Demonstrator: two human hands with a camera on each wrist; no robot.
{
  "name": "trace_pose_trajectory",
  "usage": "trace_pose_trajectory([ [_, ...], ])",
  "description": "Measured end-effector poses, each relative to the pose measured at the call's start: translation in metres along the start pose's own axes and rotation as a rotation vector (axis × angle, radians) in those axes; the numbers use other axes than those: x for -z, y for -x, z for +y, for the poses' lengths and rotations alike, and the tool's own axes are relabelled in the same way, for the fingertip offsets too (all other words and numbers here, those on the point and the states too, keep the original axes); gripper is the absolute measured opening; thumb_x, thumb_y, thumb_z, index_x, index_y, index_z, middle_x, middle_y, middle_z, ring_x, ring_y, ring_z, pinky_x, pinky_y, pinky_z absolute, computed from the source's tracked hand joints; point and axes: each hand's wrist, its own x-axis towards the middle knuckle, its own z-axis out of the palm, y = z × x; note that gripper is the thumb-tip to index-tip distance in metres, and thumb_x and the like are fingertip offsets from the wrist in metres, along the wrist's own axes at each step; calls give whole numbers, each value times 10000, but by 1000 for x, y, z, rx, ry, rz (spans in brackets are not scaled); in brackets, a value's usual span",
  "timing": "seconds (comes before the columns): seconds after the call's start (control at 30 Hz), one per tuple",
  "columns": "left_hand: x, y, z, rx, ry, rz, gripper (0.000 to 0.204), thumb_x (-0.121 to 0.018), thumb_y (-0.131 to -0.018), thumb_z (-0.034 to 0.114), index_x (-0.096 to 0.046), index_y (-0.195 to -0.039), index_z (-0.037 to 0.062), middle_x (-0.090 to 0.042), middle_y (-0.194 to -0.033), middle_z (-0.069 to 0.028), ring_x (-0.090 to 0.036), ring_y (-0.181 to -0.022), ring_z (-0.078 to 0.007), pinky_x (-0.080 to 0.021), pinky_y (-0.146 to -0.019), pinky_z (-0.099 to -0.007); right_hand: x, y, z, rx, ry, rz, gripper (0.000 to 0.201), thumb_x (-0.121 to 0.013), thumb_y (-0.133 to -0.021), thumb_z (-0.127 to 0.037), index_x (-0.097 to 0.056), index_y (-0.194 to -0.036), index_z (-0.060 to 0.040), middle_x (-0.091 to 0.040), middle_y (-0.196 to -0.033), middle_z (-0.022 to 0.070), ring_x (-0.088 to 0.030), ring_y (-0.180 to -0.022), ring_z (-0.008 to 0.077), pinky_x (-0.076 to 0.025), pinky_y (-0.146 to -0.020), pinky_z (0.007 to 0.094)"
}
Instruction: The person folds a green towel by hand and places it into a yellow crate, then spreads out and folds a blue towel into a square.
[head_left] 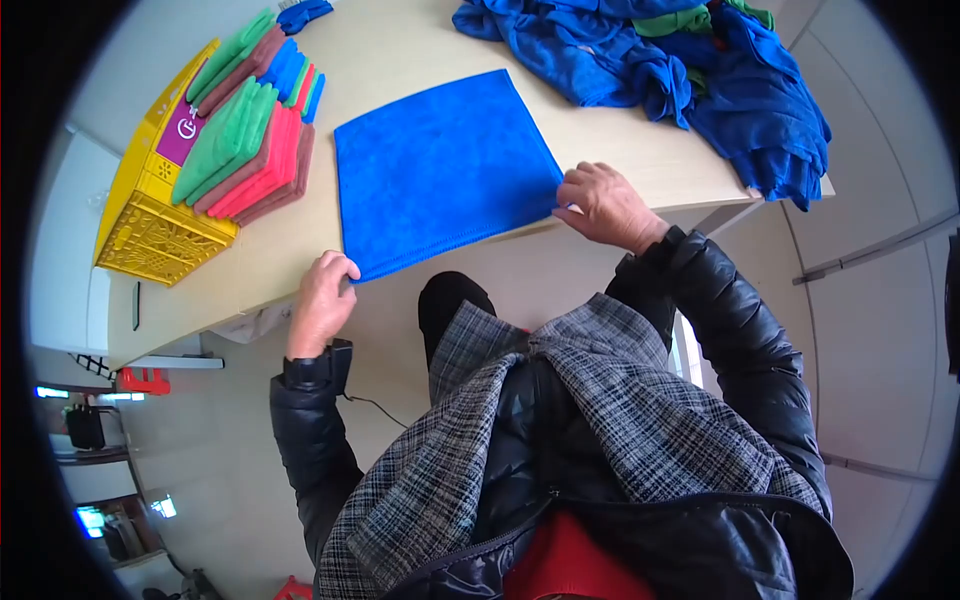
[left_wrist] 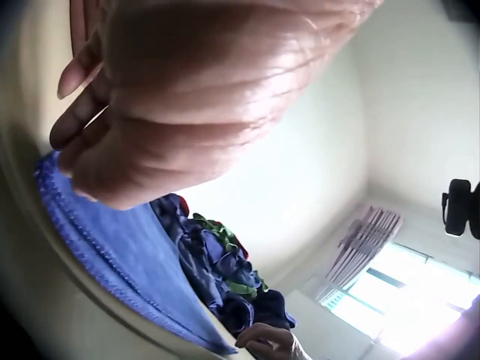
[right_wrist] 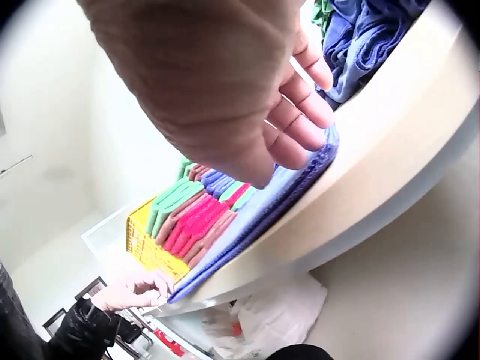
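A blue cloth (head_left: 440,170) lies spread flat on the table, its stitched hem along the front edge. My left hand (head_left: 324,300) pinches the near left corner between thumb and fingertips. At the near right corner my right hand (head_left: 604,205) grips the cloth, thumb below the fingers. The left wrist view shows the left hand (left_wrist: 180,105) over the hemmed corner of the cloth (left_wrist: 112,240). In the right wrist view, the right hand's fingers (right_wrist: 300,124) bend at the cloth's corner, and the far end of the hem runs to the left hand (right_wrist: 139,291).
Folded green, red, brown and blue cloths (head_left: 240,150) stand in and beside a yellow basket (head_left: 165,235) on the left. A loose heap of blue and green cloths (head_left: 640,60) covers the back right, hanging over the table's (head_left: 680,165) right end. A small blue item (head_left: 303,15) lies at the back.
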Motion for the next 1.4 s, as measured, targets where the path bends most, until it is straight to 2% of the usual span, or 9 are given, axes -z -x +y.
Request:
trace_pose_trajectory([
  [0.1, 4, -14, 3, 82, 129, -156, 135, -626, -815, -29, -576, -928, 26, -615, -1025, -128, -618, -967, -345, -496, -813, -436, -2, -21, -13, -24, -55, 19, 151, -705, -855, -177, -616, -923, -77, -606, -956, 96, -589, -904, 313, -503, -810, 424],
  [0.17, -17, -40, 12, 5, 197, 19, 137, -648, -886, 53, -622, -1016, 21, -636, -1145, -160, -614, -1077, -350, -495, -897, -412, -13, -52, -34, -78, -129, 16, 219, -680, -906, -247, -642, -1031, -70, -628, -1053, 104, -596, -991, 316, -493, -879, 431],
  [0.27, -64, -75, 31, -126, -24, 142, 327, -648, -933, 180, -621, -1237, 62, -574, -1342, -185, -533, -1255, -373, -426, -1047, -428, -64, -88, -58, -127, -72, 224, 350, -635, -947, -294, -633, -1213, -67, -621, -1240, 129, -566, -1175, 329, -448, -1009, 438],
  [0.4, -108, -79, 40, -59, -322, 53, 503, -616, -966, 316, -529, -1407, 90, -457, -1497, -190, -417, -1381, -390, -333, -1132, -482, -88, -80, -74, -198, 50, 178, 450, -607, -971, -319, -581, -1342, -67, -546, -1415, 148, -477, -1338, 337, -368, -1113, 463],
  [0.57, -87, -50, 46, -72, -349, 18, 528, -588, -982, 354, -505, -1430, 86, -424, -1521, -204, -384, -1405, -398, -314, -1144, -499, -77, -40, -55, -127, 20, 145, 465, -586, -981, -345, -568, -1361, -77, -491, -1473, 163, -419, -1395, 351, -328, -1143, 500],
  [0.67, -53, -52, 38, -94, -123, -273, 516, -571, -994, 359, -509, -1423, 79, -428, -1520, -194, -386, -1403, -397, -315, -1147, -497, -49, -39, -45, -156, -234, -143, 505, -542, -999, -391, -533, -1402, -87, -455, -1503, 160, -382, -1422, 354, -297, -1159, 525],
  [0.8, -21, -109, 22, 14, 161, -430, 499, -560, -1009, 343, -513, -1426, 73, -403, -1551, -172, -353, -1436, -381, -319, -1158, -445, -57, -53, -45, -106, -87, 14, 557, -521, -996, -456, -491, -1451, -136, -424, -1531, 147, -357, -1437, 358, -277, -1164, 552],
  [0.93, -69, -187, -15, -233, -76, -247, 545, -564, -994, 407, -496, -1446, 110, -404, -1547, -175, -352, -1430, -396, -311, -1152, -504, -74, -64, -64, 53, -44, 55, 601, -533, -978, -514, -460, -1481, -194, -404, -1550, 127, -345, -1444, 365, -270, -1161, 579],
  [1.4, -151, -311, -29, 155, -284, -331, 693, -371, -1005, 628, -277, -1583, 258, -168, -1671, -96, -139, -1534, -360, -108, -1145, -723, -81, -57, -59, 107, -114, -107, 722, -581, -929, -580, -379, -1528, -231, -354, -1580, 133, -309, -1462, 395, -252, -1168, 607],
])
